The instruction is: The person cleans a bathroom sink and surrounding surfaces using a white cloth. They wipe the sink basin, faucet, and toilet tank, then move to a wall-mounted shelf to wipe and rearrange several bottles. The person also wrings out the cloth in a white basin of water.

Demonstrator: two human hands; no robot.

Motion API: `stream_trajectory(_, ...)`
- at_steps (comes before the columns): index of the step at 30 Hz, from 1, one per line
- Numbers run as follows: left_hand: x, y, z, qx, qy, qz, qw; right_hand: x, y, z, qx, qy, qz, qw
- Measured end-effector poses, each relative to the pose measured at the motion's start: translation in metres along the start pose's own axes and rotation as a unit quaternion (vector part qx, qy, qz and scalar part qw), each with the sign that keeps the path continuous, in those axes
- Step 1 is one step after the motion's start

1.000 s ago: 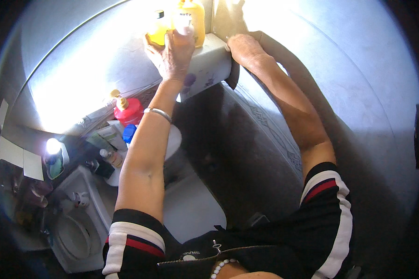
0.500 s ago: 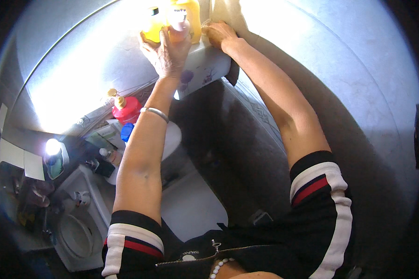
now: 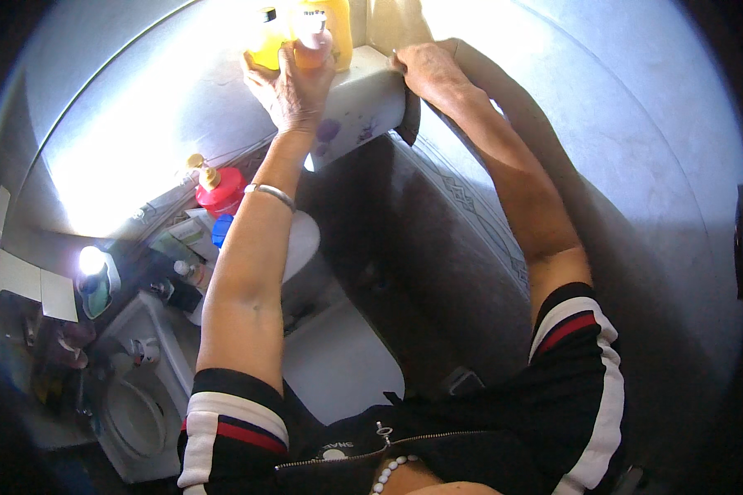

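Note:
High in the view, my left hand is closed around a small yellow bottle with a black cap and a pinkish bottle with a pale cap. Just behind them is a larger yellow bottle. They are above the left part of a white box-like ledge printed with purple flowers. My right hand is at the ledge's right end, fingers curled together at its edge; what they hold, if anything, is hidden. A dark brown flap hangs below that hand.
A red pump bottle and a blue cap are left of my left forearm. Lower left is a white washbasin beside a bright lamp. A white toilet lid lies below; a tiled wall rises at right.
My right hand has moved right along the ledge top to its end, baring the surface beside the large yellow bottle. My left hand keeps its grip on the bottles, nearly unmoved.

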State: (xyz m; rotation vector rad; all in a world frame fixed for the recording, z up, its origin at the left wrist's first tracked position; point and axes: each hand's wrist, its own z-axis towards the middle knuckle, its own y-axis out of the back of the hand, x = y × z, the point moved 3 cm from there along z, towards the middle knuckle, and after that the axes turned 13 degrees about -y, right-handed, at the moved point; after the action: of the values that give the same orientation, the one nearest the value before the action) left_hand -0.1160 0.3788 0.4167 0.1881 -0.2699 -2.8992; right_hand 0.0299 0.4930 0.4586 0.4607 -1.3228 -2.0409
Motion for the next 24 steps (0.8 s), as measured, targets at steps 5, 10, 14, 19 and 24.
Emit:
stream_trajectory(5,-0.011,-0.003,0.004,0.006,-0.017,0.014,1.000,0.012,-0.036,0.021,-0.042,0.033,0.047,0.998)
stream_trajectory(10,-0.005,0.000,-0.001,-0.007,-0.018,-0.001,1.000,0.029,-0.033,0.003,0.005,0.045,0.006,0.999)
stream_trajectory(14,-0.004,-0.001,-0.001,-0.009,-0.021,0.003,1.000,0.019,-0.035,0.000,0.009,0.046,0.010,0.999)
stream_trajectory(19,0.000,-0.006,0.002,-0.019,-0.031,0.013,0.999,0.015,-0.039,0.031,-0.077,0.093,-0.021,0.992)
stream_trajectory(24,-0.005,-0.004,-0.001,0.012,-0.005,0.011,1.000,0.036,-0.045,0.057,0.040,0.023,-0.113,0.992)
